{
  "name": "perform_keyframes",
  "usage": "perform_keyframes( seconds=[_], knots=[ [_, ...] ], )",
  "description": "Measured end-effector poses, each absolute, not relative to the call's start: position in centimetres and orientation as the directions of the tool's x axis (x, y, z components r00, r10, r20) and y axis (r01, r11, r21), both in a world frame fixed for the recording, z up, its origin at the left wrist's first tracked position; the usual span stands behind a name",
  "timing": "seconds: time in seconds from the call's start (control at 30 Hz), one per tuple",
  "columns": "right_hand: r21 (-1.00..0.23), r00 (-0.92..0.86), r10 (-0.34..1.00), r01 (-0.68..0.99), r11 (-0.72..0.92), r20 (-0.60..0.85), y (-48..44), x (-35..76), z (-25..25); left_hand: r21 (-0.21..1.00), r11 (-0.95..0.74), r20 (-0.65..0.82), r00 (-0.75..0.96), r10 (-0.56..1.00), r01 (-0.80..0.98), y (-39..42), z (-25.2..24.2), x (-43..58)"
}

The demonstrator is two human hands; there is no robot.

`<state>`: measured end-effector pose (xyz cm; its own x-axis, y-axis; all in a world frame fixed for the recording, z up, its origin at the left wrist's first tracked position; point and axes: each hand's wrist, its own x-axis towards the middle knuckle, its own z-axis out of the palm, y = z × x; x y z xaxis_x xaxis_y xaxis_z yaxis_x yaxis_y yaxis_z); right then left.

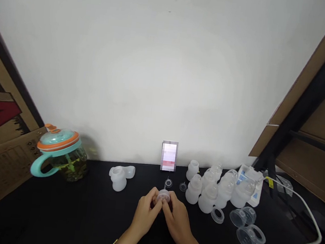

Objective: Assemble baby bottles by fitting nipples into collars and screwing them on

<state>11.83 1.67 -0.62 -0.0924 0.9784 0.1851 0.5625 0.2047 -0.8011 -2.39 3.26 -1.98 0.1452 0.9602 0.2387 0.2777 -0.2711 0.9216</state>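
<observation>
Between the fingertips of both hands is a small round translucent bottle part point(164, 195), with a thin stem pointing up; its exact kind is unclear. My left hand point(147, 210) pinches it from the left and my right hand point(177, 214) from the right, with the thumbs together at its near side. Just beyond lies a small clear ring-shaped disc point(168, 183), and right of that a similar disc point(183, 186). Several frosted baby bottles point(208, 197) stand to the right. Off to the left are an open bottle body point(118, 179) and a translucent piece point(130, 171) behind it.
A teapot-like jug point(62, 153) with an orange-rimmed lid stands far left by a cardboard box point(4, 174). A lit phone point(169, 156) leans on the wall. Clear caps point(246, 238) and a collar ring point(217, 215) lie right, near a white cable point(313, 217).
</observation>
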Motion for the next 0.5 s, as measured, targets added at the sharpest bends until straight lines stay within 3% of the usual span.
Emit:
perform_keyframes(
  seconds=[0.5],
  knots=[
    [-0.815,-0.102,0.974,0.534,0.226,0.204,1.54,11.82,-0.8,0.902,-0.284,0.245,0.158,0.957,0.323,2.99,-1.97,-2.43]
  ],
)
